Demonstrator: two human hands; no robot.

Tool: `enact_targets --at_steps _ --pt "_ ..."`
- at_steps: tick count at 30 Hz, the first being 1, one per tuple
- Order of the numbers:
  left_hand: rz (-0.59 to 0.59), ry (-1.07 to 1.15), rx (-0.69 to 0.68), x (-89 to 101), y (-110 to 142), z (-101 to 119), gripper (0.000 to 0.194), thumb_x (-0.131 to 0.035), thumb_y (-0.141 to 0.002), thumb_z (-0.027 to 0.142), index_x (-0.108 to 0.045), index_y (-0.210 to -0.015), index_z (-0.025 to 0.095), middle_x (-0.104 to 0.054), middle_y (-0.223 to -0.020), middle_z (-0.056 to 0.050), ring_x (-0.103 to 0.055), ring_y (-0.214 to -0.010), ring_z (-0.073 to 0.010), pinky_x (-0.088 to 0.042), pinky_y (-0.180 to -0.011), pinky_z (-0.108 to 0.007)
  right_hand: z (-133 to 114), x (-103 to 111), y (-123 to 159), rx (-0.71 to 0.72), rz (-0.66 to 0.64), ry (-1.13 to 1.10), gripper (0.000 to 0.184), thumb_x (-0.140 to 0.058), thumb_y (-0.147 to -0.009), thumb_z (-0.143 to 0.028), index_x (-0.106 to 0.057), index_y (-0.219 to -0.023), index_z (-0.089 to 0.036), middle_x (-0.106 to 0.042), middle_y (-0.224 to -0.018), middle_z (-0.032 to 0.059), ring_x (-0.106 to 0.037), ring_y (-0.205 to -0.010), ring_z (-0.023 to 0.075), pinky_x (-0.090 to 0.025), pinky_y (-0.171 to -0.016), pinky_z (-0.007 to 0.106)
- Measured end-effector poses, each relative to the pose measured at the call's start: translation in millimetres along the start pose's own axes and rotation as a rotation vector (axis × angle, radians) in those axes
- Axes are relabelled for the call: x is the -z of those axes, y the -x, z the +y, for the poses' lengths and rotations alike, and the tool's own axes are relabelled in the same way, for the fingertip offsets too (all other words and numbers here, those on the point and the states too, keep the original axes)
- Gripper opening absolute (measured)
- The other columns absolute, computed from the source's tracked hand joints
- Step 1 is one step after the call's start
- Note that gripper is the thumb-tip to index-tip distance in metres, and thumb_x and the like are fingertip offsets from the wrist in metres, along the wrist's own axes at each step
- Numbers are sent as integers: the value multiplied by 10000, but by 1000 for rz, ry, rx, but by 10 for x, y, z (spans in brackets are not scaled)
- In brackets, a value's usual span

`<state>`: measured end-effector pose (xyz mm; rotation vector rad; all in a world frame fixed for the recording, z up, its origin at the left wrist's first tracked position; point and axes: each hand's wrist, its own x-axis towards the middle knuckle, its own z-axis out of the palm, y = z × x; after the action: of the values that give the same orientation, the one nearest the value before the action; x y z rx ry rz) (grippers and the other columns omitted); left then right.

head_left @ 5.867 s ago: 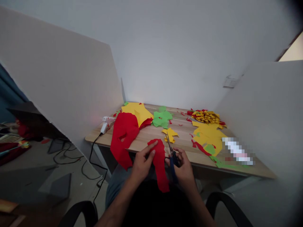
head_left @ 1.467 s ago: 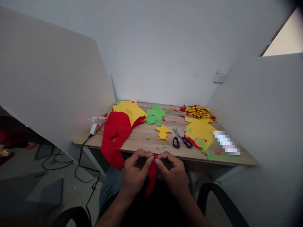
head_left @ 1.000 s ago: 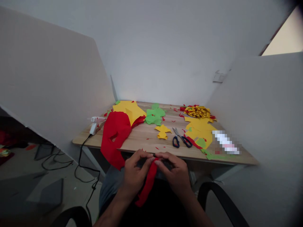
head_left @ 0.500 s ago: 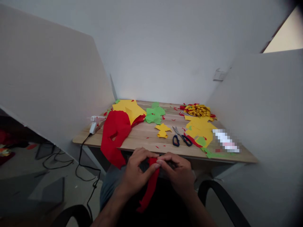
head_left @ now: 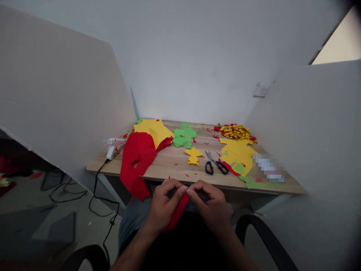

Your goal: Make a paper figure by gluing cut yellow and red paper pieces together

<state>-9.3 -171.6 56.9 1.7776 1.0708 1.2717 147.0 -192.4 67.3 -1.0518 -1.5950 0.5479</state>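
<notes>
Just in front of the table's near edge, my left hand [head_left: 165, 205] pinches a strip of red felt-like material [head_left: 178, 213]. My right hand [head_left: 210, 205] grips the same strip at its upper end, thumb and fingertips meeting those of the left. The strip hangs down over my lap, partly hidden behind the left hand. On the table beyond lie scissors [head_left: 216, 163] with dark handles, blades slightly apart, and a small yellow cut-out [head_left: 193, 155]. To the left, a large red sheet [head_left: 138, 154] with a hole in it droops over the edge.
A white glue gun [head_left: 111, 148] with a black cord [head_left: 96, 184] stands at the table's left. Yellow sheets [head_left: 153, 130], green pieces [head_left: 184, 136], a ruffled yellow-red bundle [head_left: 236, 132] and red scraps lie about. Partitions [head_left: 67, 90] flank the table [head_left: 169, 167].
The red strip's lower end has drawn up and shows less below my hands. Both hands stay close together, fingers shifted slightly.
</notes>
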Motion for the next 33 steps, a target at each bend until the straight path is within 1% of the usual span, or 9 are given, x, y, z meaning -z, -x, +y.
enact_targets --at_steps 6,8,11,13,15,17,20,24,33 --pt "-13 96 39 37 19 34 378 -509 -923 411 -601 -647 170 -558 -607 6 -508 -612 -132 -406 -613 -245 -43 18 4 -18 -52 20 166 -602 -882 -235 -679 -737 -209 -685 -677 -20 -617 -631 130 -473 -638 224" --pt "1 117 30 54 15 34 337 -509 -923 399 -640 -711 171 -594 -647 0 -541 -642 -135 -417 -624 -240 -52 23 -3 -16 -54 20 173 -599 -882 -231 -675 -728 -206 -683 -674 -22 -615 -631 126 -466 -633 217" --pt "15 111 -18 72 1 25 203 -597 -870 365 -688 -862 184 -686 -786 -20 -618 -764 -161 -452 -699 -249 -51 26 -13 -24 -48 15 178 -604 -876 -227 -668 -712 -202 -670 -650 -30 -599 -608 116 -452 -619 208" --pt "30 68 -38 72 -7 23 156 -640 -841 332 -685 -808 186 -691 -763 -16 -624 -764 -162 -454 -722 -255 -36 23 -15 -31 -51 12 185 -606 -875 -229 -663 -702 -200 -660 -636 -33 -589 -599 113 -444 -615 207" --pt "51 21 -33 64 -13 25 194 -632 -850 316 -662 -712 183 -668 -689 -5 -609 -718 -152 -445 -707 -254 -11 14 -11 -35 -58 9 186 -606 -878 -232 -661 -703 -199 -654 -638 -33 -586 -605 113 -440 -617 209" --pt "59 -4 -22 53 -17 26 231 -615 -864 318 -648 -680 181 -649 -652 1 -594 -688 -147 -437 -682 -251 15 1 -3 -34 -68 3 187 -601 -884 -235 -658 -710 -199 -652 -649 -29 -587 -616 116 -440 -622 214" --pt "68 -20 -3 41 -22 23 229 -628 -853 322 -652 -675 181 -649 -640 4 -587 -680 -149 -434 -664 -248 39 -18 7 -24 -72 -10 160 -598 -889 -237 -662 -746 -204 -668 -692 -18 -606 -661 132 -455 -656 232" --pt "80 3 19 39 -16 4 217 -643 -844 330 -677 -686 185 -661 -651 4 -586 -671 -145 -436 -650 -240 33 -25 8 -18 -83 -13 66 -632 -863 -231 -677 -818 -213 -692 -755 -7 -629 -713 147 -474 -690 249" --pt "93 46 36 31 -16 -20 225 -644 -838 333 -684 -673 186 -653 -644 -2 -578 -656 -143 -434 -628 -235 30 -17 6 -14 -78 -8 89 -633 -862 -227 -683 -790 -212 -691 -725 -14 -622 -681 137 -472 -665 240"
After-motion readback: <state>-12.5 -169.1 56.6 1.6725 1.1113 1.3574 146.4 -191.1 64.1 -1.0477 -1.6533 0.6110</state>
